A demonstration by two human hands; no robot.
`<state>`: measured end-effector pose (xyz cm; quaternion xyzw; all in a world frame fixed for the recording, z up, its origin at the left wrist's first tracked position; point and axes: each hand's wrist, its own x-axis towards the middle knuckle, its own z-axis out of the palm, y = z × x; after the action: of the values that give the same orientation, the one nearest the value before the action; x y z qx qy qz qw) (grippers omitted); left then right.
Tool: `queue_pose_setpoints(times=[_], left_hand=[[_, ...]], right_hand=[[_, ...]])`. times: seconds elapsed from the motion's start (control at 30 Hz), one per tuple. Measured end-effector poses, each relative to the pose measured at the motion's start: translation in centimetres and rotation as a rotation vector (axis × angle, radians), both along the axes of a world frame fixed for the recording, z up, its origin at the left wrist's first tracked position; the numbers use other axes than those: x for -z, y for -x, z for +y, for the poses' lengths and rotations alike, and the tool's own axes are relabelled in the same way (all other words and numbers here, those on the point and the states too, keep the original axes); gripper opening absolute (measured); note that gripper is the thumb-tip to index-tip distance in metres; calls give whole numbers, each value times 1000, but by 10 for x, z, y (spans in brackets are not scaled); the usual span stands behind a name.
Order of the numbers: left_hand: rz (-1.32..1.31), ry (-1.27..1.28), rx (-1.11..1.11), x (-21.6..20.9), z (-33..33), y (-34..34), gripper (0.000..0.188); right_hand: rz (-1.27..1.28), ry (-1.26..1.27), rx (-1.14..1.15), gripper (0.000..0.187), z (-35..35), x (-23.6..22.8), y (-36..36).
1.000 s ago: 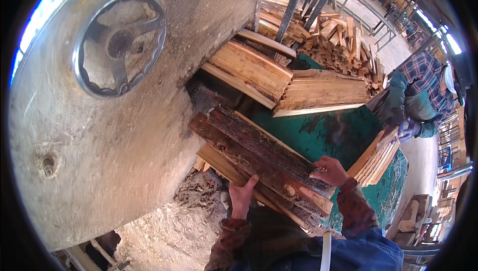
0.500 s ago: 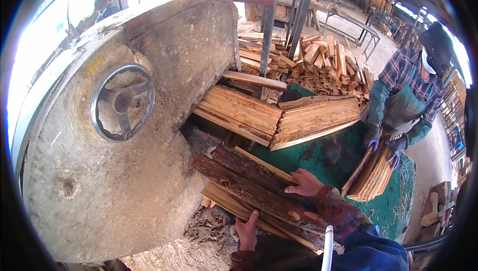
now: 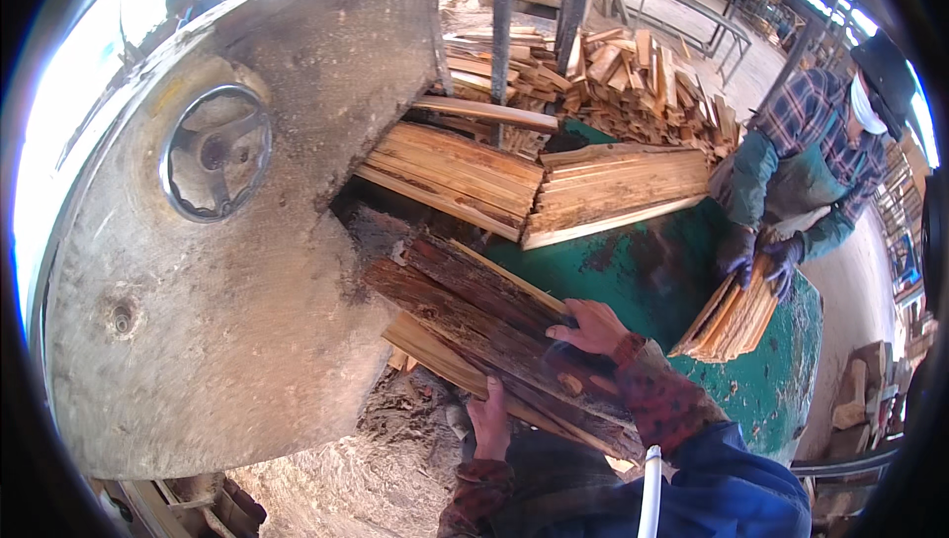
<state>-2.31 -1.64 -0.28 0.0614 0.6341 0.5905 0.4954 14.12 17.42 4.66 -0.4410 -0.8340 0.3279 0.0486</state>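
Several rough wooden slabs with dark bark (image 3: 474, 316) lie side by side in front of me, slanting from the machine down towards my body. My left hand (image 3: 488, 421) grips their near edge, thumb on top of a paler slab (image 3: 435, 350) and fingers hidden below. Across the far edge lies my right hand (image 3: 591, 328), closed on the slabs with part of its fingers out of sight. Beyond them, two stacks of cut boards (image 3: 460, 172) (image 3: 613, 187) meet at an angle on the green table (image 3: 643, 266).
A big stained machine housing (image 3: 277, 172) with a handwheel (image 3: 215, 153) fills the left. On the right, a co-worker (image 3: 811, 163) in gloves holds a bundle of thin boards (image 3: 730, 316) on the table. Offcuts (image 3: 633, 83) are heaped behind; sawdust (image 3: 336, 484) lies below.
My view has tilted, so most of the scene sits higher and further left. Both hands keep their hold on the slabs. The co-worker's head has turned a little.
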Motion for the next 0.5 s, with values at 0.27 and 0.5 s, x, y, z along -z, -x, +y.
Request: queue_pose_setpoints(times=[0.27, 0.5], left_hand=[[-96, -74, 64, -6, -10, -12, 60], [-89, -95, 259, -17, -31, 0, 63]], right_hand=[[112, 120, 72, 84, -34, 4, -19], [108, 165, 216, 89, -81, -5, -28]])
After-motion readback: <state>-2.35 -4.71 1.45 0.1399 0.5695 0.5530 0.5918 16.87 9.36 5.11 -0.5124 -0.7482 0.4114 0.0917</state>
